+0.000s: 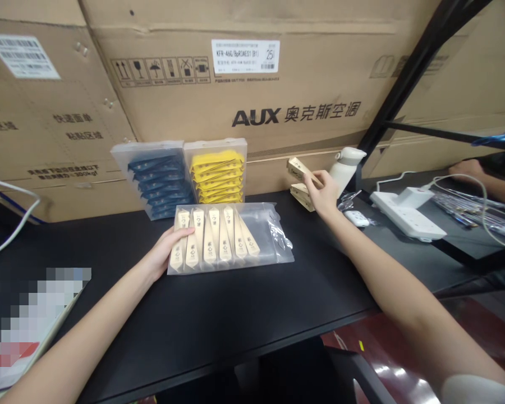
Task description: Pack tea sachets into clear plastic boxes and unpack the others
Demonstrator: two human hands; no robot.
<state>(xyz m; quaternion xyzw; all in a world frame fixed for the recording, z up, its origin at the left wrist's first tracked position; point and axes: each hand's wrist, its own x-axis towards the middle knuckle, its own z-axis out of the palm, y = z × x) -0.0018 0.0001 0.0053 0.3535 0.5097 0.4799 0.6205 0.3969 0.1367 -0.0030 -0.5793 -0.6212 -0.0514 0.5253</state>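
A clear plastic pouch [269,235] lies flat on the black table [219,314], with several beige clips [212,242] lined up inside its left half. My left hand [168,249] rests on the pouch's left end, fingers flat over the first clips. My right hand [322,193] reaches to the back right and pinches one beige clip [299,168] lifted above a small pile of the same clips [302,196].
Two packed pouches lean on the cardboard boxes behind: blue clips [160,182] and yellow clips [219,177]. A white bottle [347,168], a white power strip [408,216] with cables and another person's hand [467,168] are at the right. Papers lie at the front left.
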